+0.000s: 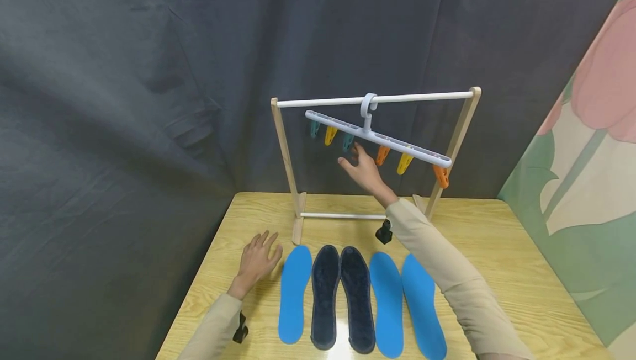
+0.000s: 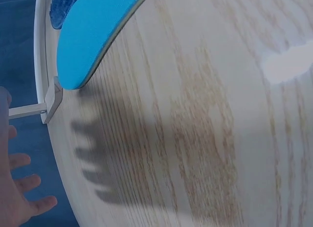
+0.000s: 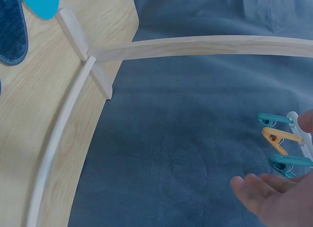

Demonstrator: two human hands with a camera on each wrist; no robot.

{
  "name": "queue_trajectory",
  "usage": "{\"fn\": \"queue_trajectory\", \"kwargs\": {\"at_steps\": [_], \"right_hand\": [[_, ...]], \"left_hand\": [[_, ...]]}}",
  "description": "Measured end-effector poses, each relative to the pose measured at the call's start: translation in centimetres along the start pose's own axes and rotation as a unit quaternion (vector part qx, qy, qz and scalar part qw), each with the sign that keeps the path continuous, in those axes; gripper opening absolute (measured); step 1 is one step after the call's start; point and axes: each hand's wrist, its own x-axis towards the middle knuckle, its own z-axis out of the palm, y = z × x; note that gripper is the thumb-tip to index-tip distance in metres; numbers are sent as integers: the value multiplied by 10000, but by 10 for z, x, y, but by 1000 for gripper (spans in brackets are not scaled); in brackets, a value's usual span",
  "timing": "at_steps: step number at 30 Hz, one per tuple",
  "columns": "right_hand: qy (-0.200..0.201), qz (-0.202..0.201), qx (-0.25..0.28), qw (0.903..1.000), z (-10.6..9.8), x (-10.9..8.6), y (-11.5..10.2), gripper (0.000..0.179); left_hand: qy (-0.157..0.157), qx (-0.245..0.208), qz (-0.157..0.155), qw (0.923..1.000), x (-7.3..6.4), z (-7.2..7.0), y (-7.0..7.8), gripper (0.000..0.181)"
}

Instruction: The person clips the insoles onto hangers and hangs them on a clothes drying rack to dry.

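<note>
A pale clip hanger [image 1: 397, 143] hangs tilted from the rack's top rail, carrying teal, yellow and orange clips. My right hand [image 1: 365, 171] is raised beneath it, nearest the inner teal clip [image 1: 348, 141]. In the right wrist view, thumb and fingers [image 3: 254, 190] are spread apart beside that teal clip [image 3: 288, 163]; whether they touch it I cannot tell. My left hand [image 1: 255, 260] is over the table, fingers spread and holding nothing. Beside it lies a blue insole [image 1: 295, 296]. Two dark fuzzy insoles [image 1: 326, 299] and two more blue insoles [image 1: 387, 305] lie to its right.
A wooden rack [image 1: 284, 155] with white rails stands at the back of the wood-grain table [image 1: 497, 260]. Its lower rail [image 1: 343, 216] crosses just above the tabletop. Dark cloth [image 1: 149, 128] hangs behind, and a flower-patterned surface [image 1: 581, 155] borders the right side.
</note>
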Motion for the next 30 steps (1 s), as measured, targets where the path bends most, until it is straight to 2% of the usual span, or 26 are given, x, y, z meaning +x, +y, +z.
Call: {"fn": "queue_trajectory", "kwargs": {"at_steps": [11, 22, 30], "right_hand": [[58, 102, 154, 9998, 0, 0, -5, 74], [-63, 128, 710, 9974, 1, -4, -11, 70], [-106, 224, 820, 9963, 3, -5, -17, 69]], "left_hand": [[-46, 143, 8, 9999, -2, 2, 4, 49], [97, 67, 69, 9999, -6, 4, 6, 47], [81, 146, 104, 9998, -7, 5, 6, 45]]}}
